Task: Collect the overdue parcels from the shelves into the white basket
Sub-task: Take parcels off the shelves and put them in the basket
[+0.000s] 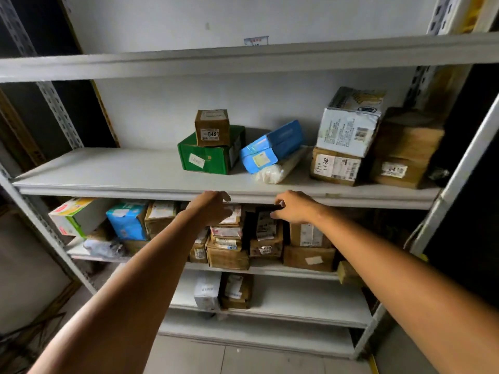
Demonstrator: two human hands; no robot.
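Both my arms reach to the shelf level just under the middle board (162, 190). My right hand (294, 207) pinches the top edge of a black parcel (266, 225) that stands upright between brown boxes. My left hand (213, 209) is at the top of a stack of brown labelled parcels (228, 238); its fingers curl toward the top one, and the grip is hidden. On the middle board lie a green box (210, 157) with a small brown box (212, 128) on it, and a blue parcel (272, 147). The white basket is not in view.
Stacked cartons (348, 136) fill the right end of the middle board. On the reached level a blue box (127, 221) and a white-green box (75, 217) stand at the left. A lower shelf holds two parcels (224, 291). Slotted metal uprights (459, 171) frame the rack.
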